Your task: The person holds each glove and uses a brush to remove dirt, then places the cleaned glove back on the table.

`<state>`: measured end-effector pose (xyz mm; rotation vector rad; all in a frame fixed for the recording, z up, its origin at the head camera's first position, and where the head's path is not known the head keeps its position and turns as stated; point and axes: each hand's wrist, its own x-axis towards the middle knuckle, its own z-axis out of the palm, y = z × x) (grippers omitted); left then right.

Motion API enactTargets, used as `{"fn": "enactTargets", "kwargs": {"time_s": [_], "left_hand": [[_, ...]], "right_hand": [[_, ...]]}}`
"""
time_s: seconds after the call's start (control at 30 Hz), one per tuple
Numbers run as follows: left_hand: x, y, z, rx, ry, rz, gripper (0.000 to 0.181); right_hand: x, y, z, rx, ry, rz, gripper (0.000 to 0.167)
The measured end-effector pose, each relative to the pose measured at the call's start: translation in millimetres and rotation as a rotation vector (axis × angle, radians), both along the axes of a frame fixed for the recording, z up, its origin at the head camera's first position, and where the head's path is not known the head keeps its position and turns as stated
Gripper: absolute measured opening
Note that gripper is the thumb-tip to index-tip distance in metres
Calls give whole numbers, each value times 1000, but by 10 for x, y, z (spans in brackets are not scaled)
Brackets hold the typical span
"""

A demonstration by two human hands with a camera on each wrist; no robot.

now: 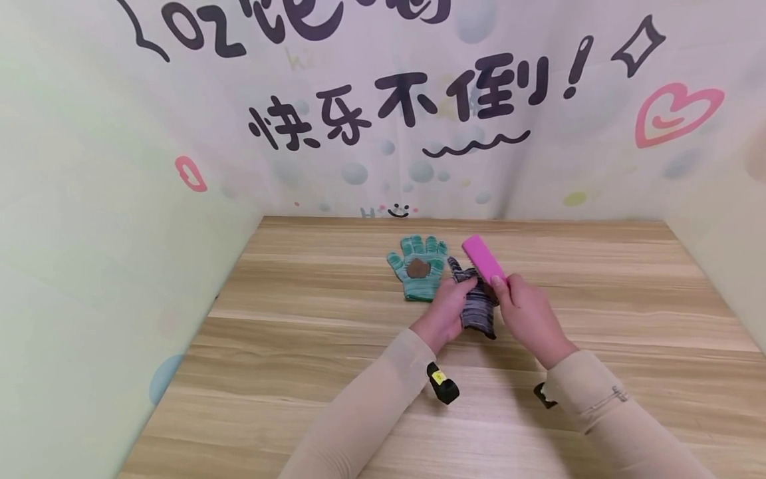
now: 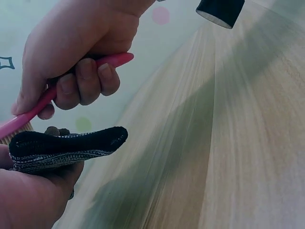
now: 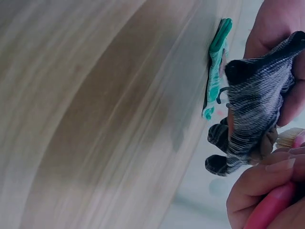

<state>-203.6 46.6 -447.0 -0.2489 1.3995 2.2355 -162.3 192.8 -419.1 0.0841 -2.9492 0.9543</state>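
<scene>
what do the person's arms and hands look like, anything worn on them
Both the left hand and right hand look bare. The long plain beige left sleeve has a black wrist device with a yellow label; the matching beige right sleeve shows small dark marks, unreadable.

From the head view, the person's left hand (image 1: 441,311) and a long pink brush (image 1: 482,258) with tan bristles hide parts of the black-and-grey striped knit glove (image 1: 479,310) toward ten and one o'clock. The left wrist view crops the brush at nine o'clock.
</scene>
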Motion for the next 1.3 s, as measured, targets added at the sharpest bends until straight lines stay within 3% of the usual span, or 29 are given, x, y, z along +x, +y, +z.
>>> {"fn": "enactTargets", "kwargs": {"time_s": [0.53,0.77,0.97,1.3], "left_hand": [[-6,-2,5,-33,-17,48,39],[6,-25,3,-34,-39,64,55],[-4,-46,-14,1,-17,56,39],[-15,-63,-14,30,-18,58,41]], "right_hand": [[56,59,-12,58,-12,7,55],[68,95,-7,57,-33,10,57],[61,124,-28,57,-27,11,62],[75,154,-4,57,-37,-3,62]]}}
